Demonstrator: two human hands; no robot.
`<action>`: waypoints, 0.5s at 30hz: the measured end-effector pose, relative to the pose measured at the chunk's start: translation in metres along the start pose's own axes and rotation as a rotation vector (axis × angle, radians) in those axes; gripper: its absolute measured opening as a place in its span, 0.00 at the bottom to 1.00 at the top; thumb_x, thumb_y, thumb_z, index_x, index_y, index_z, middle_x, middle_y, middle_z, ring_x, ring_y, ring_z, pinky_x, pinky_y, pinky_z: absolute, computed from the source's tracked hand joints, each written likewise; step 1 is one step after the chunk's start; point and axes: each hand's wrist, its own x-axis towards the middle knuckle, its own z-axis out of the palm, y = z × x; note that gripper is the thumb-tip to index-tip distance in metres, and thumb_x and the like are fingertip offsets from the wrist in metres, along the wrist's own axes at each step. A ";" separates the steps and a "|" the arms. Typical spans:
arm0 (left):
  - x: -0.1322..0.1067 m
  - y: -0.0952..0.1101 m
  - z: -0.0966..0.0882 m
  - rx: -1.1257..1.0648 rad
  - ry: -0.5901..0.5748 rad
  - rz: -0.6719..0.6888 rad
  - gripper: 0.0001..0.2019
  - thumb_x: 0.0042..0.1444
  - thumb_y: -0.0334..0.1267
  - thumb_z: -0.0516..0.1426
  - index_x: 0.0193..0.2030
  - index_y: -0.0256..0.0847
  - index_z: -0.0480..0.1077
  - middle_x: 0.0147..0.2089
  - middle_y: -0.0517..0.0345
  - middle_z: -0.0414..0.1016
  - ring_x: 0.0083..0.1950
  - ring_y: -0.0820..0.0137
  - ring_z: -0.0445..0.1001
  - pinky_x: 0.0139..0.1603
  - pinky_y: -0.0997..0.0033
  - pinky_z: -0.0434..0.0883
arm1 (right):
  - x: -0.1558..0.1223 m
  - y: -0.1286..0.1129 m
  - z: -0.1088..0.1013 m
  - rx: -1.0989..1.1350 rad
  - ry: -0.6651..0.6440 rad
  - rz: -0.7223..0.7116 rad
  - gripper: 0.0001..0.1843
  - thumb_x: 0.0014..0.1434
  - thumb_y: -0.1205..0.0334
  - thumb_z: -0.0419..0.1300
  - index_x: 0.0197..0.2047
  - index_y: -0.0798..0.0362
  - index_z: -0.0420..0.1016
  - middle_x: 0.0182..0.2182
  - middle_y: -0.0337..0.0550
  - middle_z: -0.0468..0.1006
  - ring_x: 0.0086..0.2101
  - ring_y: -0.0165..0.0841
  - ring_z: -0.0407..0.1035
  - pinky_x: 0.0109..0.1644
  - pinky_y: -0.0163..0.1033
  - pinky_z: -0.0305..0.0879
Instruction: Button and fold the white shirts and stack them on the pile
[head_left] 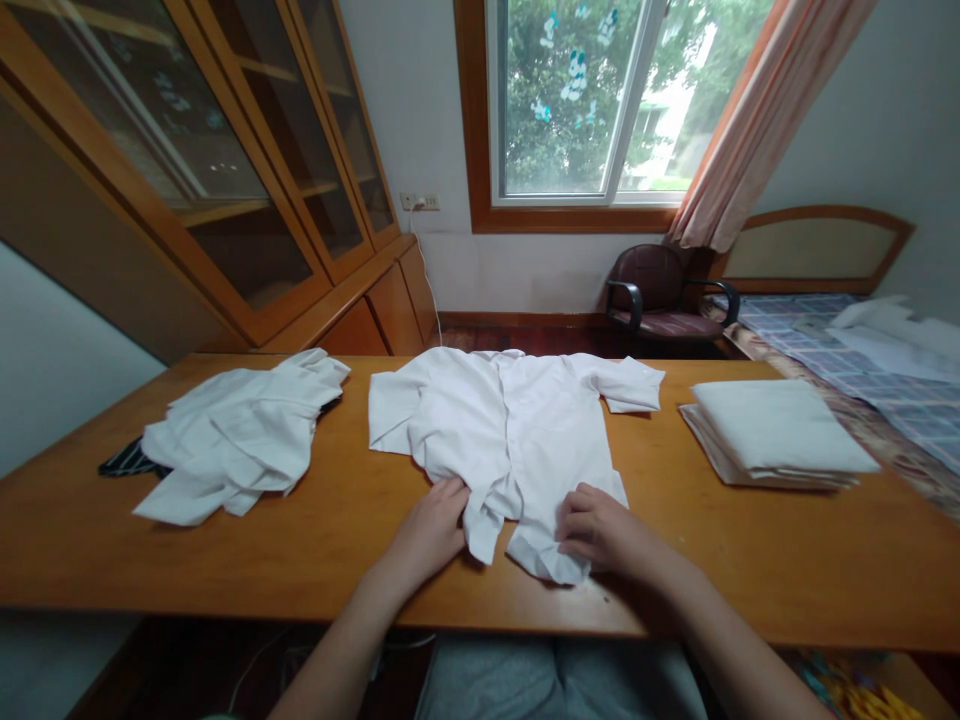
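A white short-sleeved button-up shirt (555,430) lies spread on the wooden table in front of me, collar at the far edge and hem toward me. Its sleeves stretch out to both sides, and the front opening parts near the bottom. My left hand (435,525) has its fingers curled on the lower left hem, where the cloth is bunched. At the lower right hem, my right hand (596,527) is closed on the fabric with bent fingers. The fingertips of both hands are partly hidden.
On the table (322,560), a crumpled pile of white clothes (240,430) lies at left over a dark striped cloth (124,460). A folded white stack (780,430) sits at right. Beyond are a glass-front cabinet (315,300), an office chair (660,290) and a bed (862,350).
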 end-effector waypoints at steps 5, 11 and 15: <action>0.001 0.002 -0.011 -0.189 -0.049 -0.044 0.07 0.55 0.29 0.54 0.33 0.39 0.74 0.37 0.54 0.74 0.43 0.64 0.73 0.45 0.71 0.68 | -0.001 -0.005 -0.005 0.263 0.121 0.022 0.11 0.65 0.56 0.58 0.37 0.51 0.78 0.34 0.44 0.75 0.36 0.33 0.70 0.40 0.36 0.65; -0.011 -0.008 -0.058 -0.446 -0.389 -0.043 0.07 0.54 0.36 0.57 0.36 0.38 0.77 0.36 0.58 0.78 0.39 0.66 0.73 0.42 0.74 0.67 | -0.007 0.012 -0.021 0.698 0.363 0.155 0.14 0.60 0.50 0.63 0.34 0.52 0.75 0.32 0.41 0.74 0.34 0.33 0.68 0.37 0.37 0.63; -0.019 -0.013 -0.084 -0.459 -0.518 -0.042 0.09 0.54 0.41 0.61 0.33 0.38 0.77 0.34 0.61 0.78 0.37 0.67 0.73 0.39 0.76 0.66 | -0.013 0.026 -0.023 0.964 0.439 0.238 0.14 0.55 0.50 0.67 0.33 0.52 0.75 0.29 0.39 0.72 0.29 0.30 0.65 0.32 0.34 0.59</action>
